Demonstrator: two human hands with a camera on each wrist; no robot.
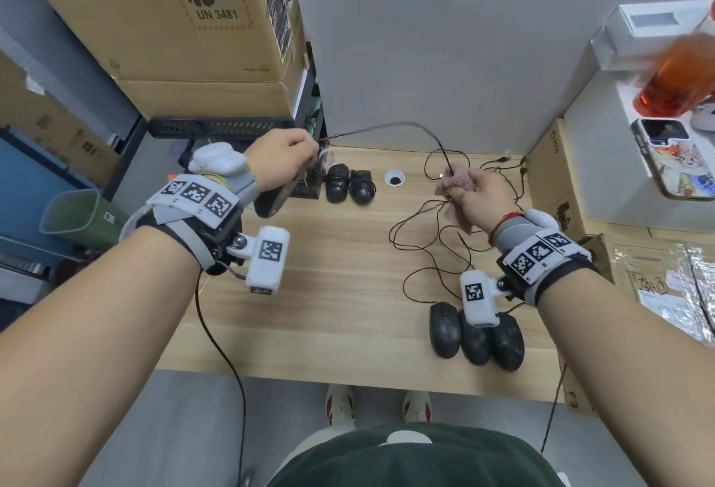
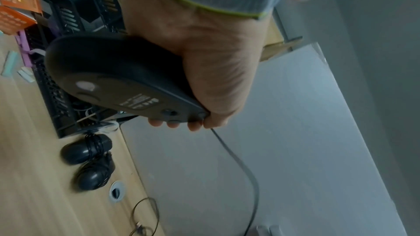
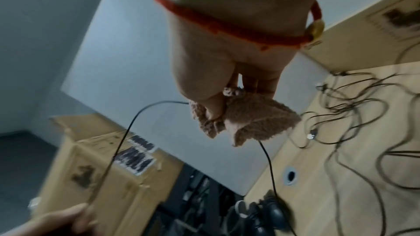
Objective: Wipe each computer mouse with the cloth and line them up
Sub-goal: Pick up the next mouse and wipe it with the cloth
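Left hand (image 2: pixel 204 64) grips a mouse (image 2: pixel 118 78), underside seen only at wrist; right hand (image 1: pixel 483 196) pinches cloth (image 3: pixel 250 119).

We are in an office storage corner: a pale wood-grain surface (image 1: pixel 329 293) with a cable grommet (image 1: pixel 394 178) set against grey partition walls (image 1: pixel 445 41), and stacked shipping cartons (image 1: pixel 162 14) beyond the left hand (image 1: pixel 280 161).

Cable (image 3: pixel 127 132) through cloth-wrapped (image 3: pixel 250 119) pinch
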